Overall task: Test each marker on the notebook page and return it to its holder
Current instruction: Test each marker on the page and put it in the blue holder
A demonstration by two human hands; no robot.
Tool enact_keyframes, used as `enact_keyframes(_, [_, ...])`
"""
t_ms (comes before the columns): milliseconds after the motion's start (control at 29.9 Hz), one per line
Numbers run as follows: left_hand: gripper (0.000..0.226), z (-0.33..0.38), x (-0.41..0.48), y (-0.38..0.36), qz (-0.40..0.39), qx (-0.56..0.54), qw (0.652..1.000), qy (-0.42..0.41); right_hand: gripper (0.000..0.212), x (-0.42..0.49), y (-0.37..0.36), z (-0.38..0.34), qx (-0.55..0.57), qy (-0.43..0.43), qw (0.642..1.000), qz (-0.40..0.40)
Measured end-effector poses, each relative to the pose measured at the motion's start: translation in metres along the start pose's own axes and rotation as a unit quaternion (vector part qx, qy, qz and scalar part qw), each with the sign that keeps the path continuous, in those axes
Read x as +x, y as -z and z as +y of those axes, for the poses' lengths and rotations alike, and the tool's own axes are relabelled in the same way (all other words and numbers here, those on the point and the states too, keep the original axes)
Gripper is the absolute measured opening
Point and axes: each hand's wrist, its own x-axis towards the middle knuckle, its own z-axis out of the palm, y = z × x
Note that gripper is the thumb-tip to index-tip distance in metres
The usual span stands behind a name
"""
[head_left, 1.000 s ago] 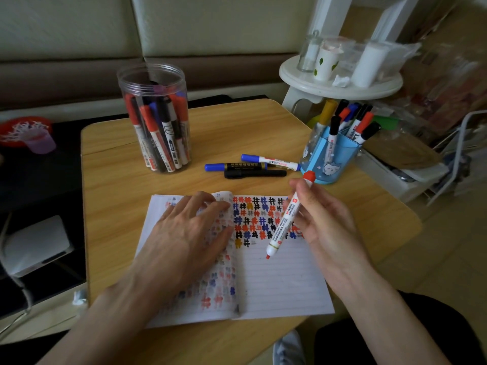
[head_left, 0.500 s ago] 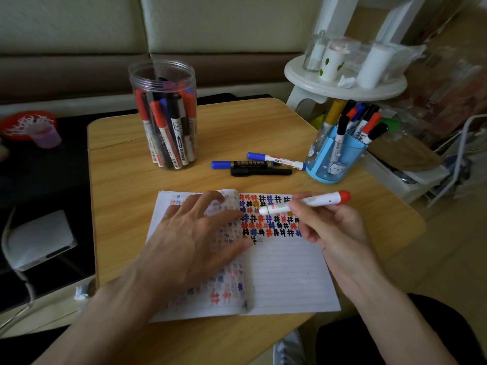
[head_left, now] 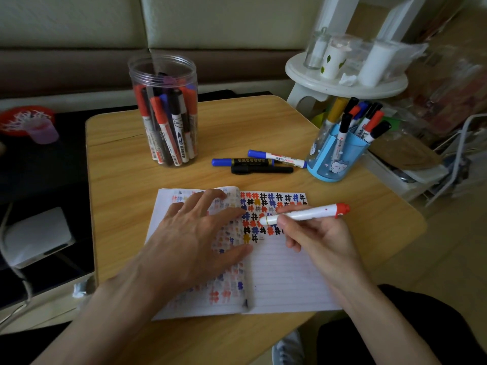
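Observation:
An open lined notebook (head_left: 287, 280) lies on the wooden table (head_left: 118, 196), its upper part covered with coloured hash marks. My left hand (head_left: 195, 241) rests flat on the left page, fingers spread. My right hand (head_left: 316, 238) grips a white marker with a red cap on its back end (head_left: 308, 214), held nearly level above the marks, its tip end pointing left. A clear round jar (head_left: 164, 111) at the back holds several markers. A blue pen holder (head_left: 337, 156) at the right also holds several markers.
Three loose markers (head_left: 253, 162) lie between the jar and the blue holder. A white round stool (head_left: 345, 83) with cups stands behind the table's right corner. A sofa runs along the back. Low dark furniture with a white box sits to the left.
My right hand turned the marker from steeply upright, tip down on the page, to nearly level above the marks. The left hand stayed on the left page.

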Motion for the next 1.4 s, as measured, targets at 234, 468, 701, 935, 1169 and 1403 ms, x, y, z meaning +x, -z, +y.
enact_keyframes(234, [0.076,-0.003,-0.003,-0.007,0.053,-0.016,0.998,-0.030,0.005,0.000,-0.003,0.007,-0.020,0.035,0.999,0.033])
enact_keyframes(468, [0.062,-0.003,-0.006,-0.015,0.053,-0.010,0.996,-0.077,0.010,0.000,-0.003,0.011,-0.032,0.040,0.998,0.036])
enact_keyframes(701, [0.072,-0.002,-0.006,-0.015,0.016,-0.002,0.998,-0.064,0.008,0.000,-0.006,0.012,-0.032,0.062,0.997,0.015])
enact_keyframes(935, [0.070,-0.005,-0.007,-0.020,0.033,-0.014,0.997,-0.074,0.014,-0.001,-0.006,0.014,-0.084,0.083,0.993,-0.003])
enact_keyframes(1169, [0.071,-0.006,-0.007,-0.020,0.024,-0.015,0.997,-0.072,0.006,0.000,-0.004,0.014,-0.111,0.101,0.989,0.017])
enact_keyframes(1403, [0.075,-0.005,-0.007,-0.019,0.019,-0.018,0.997,-0.071,0.002,-0.002,-0.004,0.014,-0.119,0.099,0.988,-0.018])
